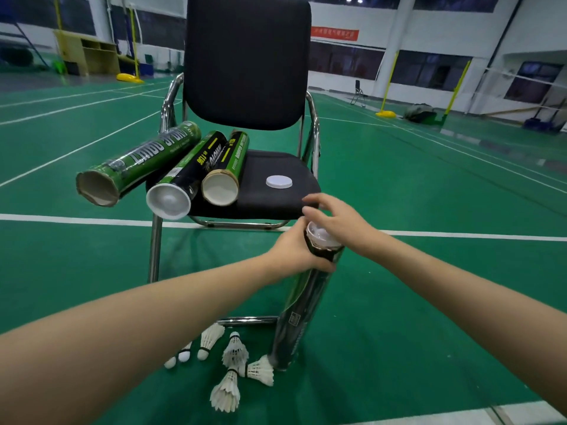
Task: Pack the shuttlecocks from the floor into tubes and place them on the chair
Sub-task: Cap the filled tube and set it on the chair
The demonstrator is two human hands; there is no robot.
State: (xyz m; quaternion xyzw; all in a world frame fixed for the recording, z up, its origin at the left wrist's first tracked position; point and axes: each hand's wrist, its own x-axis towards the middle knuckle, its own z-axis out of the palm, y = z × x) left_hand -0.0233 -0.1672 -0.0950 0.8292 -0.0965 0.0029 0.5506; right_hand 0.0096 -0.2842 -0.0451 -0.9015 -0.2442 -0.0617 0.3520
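Observation:
A dark green tube (302, 308) stands upright on the floor in front of the black chair (276, 191). My left hand (294, 251) grips it just below its open top, where a white shuttlecock shows inside. My right hand (333, 222) hovers over the opening with fingers spread and holds nothing that I can see. Several white shuttlecocks (234, 352) lie on the green floor beside the tube's base. Three other tubes (184, 176) lie on the seat's left side, their open ends facing me. A white lid (279, 181) rests on the seat's right side.
The chair has chrome arms and legs (155, 250) and a tall black backrest. A white court line (460, 236) runs across the floor under the chair. Yellow net posts (387, 87), a wooden cabinet (89, 53) and another chair stand far behind.

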